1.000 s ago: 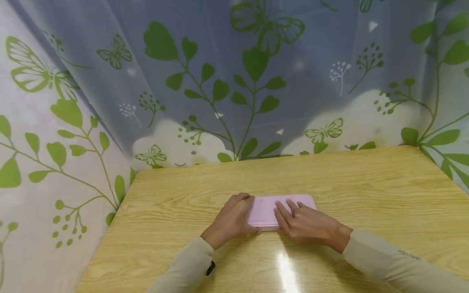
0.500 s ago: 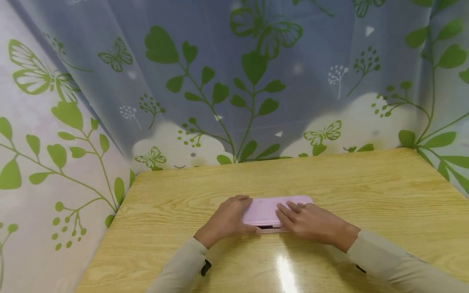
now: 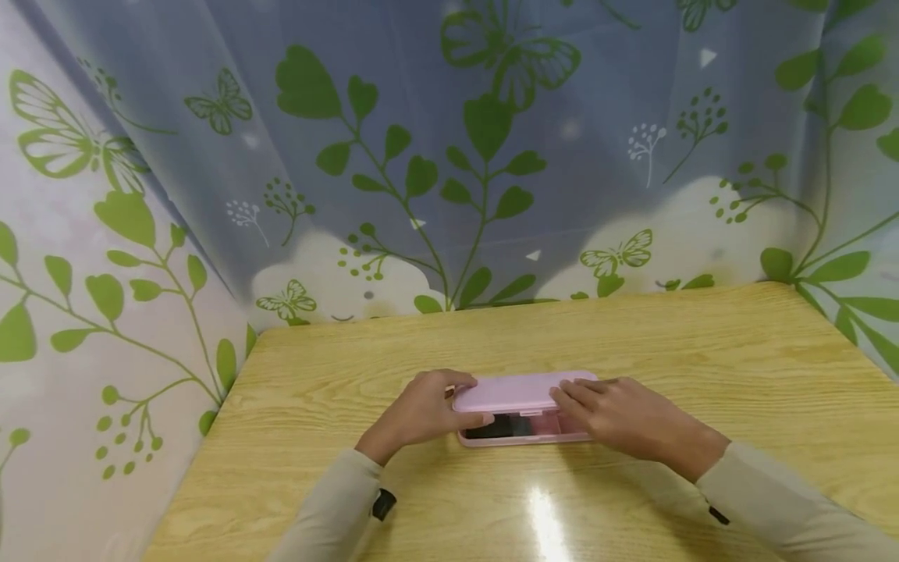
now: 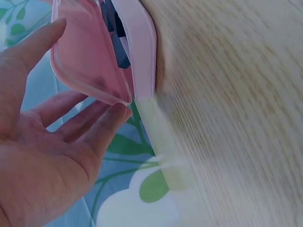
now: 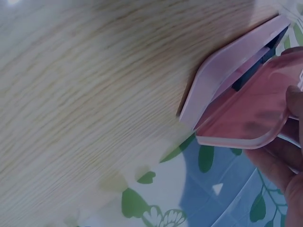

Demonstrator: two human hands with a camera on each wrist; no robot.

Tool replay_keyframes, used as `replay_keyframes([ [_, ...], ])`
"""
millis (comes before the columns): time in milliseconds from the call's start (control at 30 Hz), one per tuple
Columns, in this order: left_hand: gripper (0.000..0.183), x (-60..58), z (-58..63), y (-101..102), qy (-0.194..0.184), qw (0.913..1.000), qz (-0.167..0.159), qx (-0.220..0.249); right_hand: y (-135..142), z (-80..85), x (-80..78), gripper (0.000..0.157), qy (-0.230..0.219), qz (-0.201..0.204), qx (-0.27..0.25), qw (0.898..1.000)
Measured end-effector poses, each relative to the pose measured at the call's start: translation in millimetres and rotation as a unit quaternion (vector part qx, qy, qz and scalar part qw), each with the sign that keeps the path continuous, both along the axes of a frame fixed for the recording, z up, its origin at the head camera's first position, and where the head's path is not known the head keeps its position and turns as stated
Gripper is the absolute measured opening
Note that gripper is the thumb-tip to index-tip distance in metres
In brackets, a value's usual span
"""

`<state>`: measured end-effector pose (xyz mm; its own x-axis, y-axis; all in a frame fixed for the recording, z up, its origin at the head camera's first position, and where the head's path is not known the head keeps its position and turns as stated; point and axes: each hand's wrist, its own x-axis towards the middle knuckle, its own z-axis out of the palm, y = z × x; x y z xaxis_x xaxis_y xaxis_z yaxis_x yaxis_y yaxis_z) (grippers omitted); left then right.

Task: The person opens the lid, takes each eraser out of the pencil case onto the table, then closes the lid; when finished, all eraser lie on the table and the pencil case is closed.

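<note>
A pink pencil case (image 3: 527,442) lies on the wooden table, its hinged lid (image 3: 520,390) raised partway toward the back. Dark items (image 3: 495,427) fill its left part, with pink compartments to the right. At the left end, my left hand (image 3: 421,414) holds the lid, thumb at the front and fingers behind; the left wrist view shows these fingers at the lid's outer side. My right hand (image 3: 632,421) grips the lid's right end. In the right wrist view its thumb presses the lid's inner face (image 5: 255,109), fingers behind.
The wood-grain table (image 3: 316,484) reaches back to a blue and white curtain (image 3: 562,156) with green leaves and butterflies. A similar patterned cloth (image 3: 70,421) hangs at the left. Dark bands (image 3: 384,504) show under the sleeves at the wrists.
The lid of the pencil case has risen from closed to partly open, uncovering the contents. Both hands have gone up with it, and the right has shifted a little to the right.
</note>
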<state>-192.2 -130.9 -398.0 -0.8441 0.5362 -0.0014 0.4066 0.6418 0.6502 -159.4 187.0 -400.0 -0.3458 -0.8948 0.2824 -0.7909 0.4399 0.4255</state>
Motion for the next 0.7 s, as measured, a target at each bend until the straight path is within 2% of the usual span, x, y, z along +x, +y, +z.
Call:
replay_keyframes([
  [33, 0.061, -0.4, 0.0, -1.3, -0.007, 1.0, 0.002, 0.004, 1.9, -0.2, -0.1, 0.031, 0.0, 0.002, -0.009, 1.0],
  [200, 0.06, -2.5, -2.2, -6.3, -0.042, 0.9985, 0.003, 0.035, 8.5, -1.6, -2.7, 0.03, -0.001, 0.013, -0.045, 0.999],
  [267, 0.054, -4.4, -4.2, -7.0, -0.045, 0.9973, -0.004, 0.058, 9.8, -0.4, -3.6, 0.051, -0.005, 0.007, -0.047, 0.999],
  [433, 0.035, -7.4, -8.9, -8.1, -0.019, 0.9958, -0.006, 0.089, 11.0, 1.6, -7.8, 0.058, -0.012, -0.001, -0.063, 0.998],
  [600, 0.033, -7.6, -12.7, -8.4, -0.008, 0.9962, 0.026, 0.082, 13.2, 1.7, -12.7, 0.064, -0.024, -0.001, -0.102, 0.995],
  [633, 0.033, -7.9, -13.4, -8.2, -0.009, 0.9959, 0.034, 0.084, 14.1, 1.3, -13.8, 0.063, -0.025, 0.003, -0.113, 0.993],
  [700, 0.033, -8.8, -15.3, -7.8, -0.011, 0.9949, 0.049, 0.087, 15.8, 0.1, -16.1, 0.037, -0.023, 0.011, -0.14, 0.99],
])
